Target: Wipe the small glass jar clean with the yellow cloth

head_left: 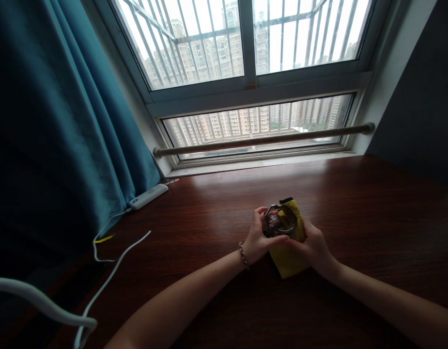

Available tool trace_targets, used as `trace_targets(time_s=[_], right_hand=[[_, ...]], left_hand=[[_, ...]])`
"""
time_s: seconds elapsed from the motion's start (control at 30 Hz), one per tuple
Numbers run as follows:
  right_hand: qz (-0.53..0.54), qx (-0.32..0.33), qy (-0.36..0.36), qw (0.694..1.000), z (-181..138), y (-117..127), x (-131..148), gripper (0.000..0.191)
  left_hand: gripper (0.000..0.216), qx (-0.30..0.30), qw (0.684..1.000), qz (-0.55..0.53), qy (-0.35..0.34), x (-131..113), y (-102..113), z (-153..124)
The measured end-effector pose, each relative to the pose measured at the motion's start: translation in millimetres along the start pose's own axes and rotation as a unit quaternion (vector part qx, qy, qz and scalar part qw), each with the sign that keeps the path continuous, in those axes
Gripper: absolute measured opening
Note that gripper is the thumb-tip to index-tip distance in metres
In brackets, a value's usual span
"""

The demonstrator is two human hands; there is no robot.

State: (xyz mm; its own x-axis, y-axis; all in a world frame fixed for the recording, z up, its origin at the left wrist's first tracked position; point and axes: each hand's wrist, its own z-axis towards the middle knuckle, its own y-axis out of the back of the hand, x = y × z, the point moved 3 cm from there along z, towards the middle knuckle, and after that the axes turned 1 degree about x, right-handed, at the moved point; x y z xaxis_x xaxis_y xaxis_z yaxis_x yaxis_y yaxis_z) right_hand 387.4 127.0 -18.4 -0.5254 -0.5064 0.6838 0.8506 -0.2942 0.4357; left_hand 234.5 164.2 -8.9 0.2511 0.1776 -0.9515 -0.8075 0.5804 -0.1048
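A small, shiny round bowl [281,219], glassy or metallic, is held above the reddish-brown wooden table [209,208], its open side facing me. My left hand [259,237] grips its left rim, fingers behind and thumb along the near edge. On the other side, my right hand [316,247] is closed on a yellow cloth [289,261] with a dark edge, pressing it against the bowl's right side. Part of the cloth hangs down below the bowl, and a corner sticks up behind it. The right fingertips are hidden by the cloth.
A white power strip [148,196] lies at the back left beside the blue curtain [100,121]. White cables [111,274] run over the table's left side. Behind the table, a metal rail [263,140] crosses the barred window [209,43].
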Motion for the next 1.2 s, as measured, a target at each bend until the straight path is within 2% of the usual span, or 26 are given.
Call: trace_targets(time_s=[0.07, 0.17, 0.37, 0.53, 0.57, 0.7, 0.9, 0.97, 1.07, 1.2], right_hand=[[-0.019, -0.014, 0.014, 1.0, -1, 2, 1, 0.054], [-0.055, -0.038, 0.045, 0.997, -3, 2, 0, 0.058], [-0.082, -0.062, 0.158, 0.982, -3, 2, 8, 0.065], [-0.076, 0.004, 0.19, 0.979, -2, 4, 19, 0.061], [-0.083, 0.011, 0.192, 0.978, -1, 4, 21, 0.061], [-0.107, 0.044, 0.206, 0.972, 0, 1, 24, 0.059], [-0.133, 0.098, 0.235, 0.958, -1, 1, 31, 0.058], [-0.161, 0.13, 0.257, 0.944, -3, 0, 34, 0.055], [-0.206, 0.198, 0.288, 0.914, -7, -7, 35, 0.047], [-0.24, 0.236, 0.283, 0.898, -9, -14, 31, 0.041]], left_hand=[[0.078, 0.006, 1.0, -0.008, 0.004, 2, 0, 1], [0.065, -0.005, 1.0, -0.011, 0.013, 5, 1, 3], [0.057, -0.031, 0.998, 0.004, 0.046, 13, 7, 5], [0.09, -0.006, 0.996, -0.049, 0.071, 20, 8, 7], [0.089, 0.001, 0.995, -0.067, 0.072, 21, 8, 7], [0.058, 0.018, 0.987, -0.128, 0.093, 23, 7, 7], [0.08, -0.026, 0.955, -0.263, 0.135, 17, 7, 7], [0.071, -0.04, 0.946, -0.291, 0.136, 13, 6, 8], [0.046, -0.071, 0.93, -0.333, 0.141, 9, 8, 12], [0.047, -0.087, 0.904, -0.375, 0.184, 10, 14, 16]])
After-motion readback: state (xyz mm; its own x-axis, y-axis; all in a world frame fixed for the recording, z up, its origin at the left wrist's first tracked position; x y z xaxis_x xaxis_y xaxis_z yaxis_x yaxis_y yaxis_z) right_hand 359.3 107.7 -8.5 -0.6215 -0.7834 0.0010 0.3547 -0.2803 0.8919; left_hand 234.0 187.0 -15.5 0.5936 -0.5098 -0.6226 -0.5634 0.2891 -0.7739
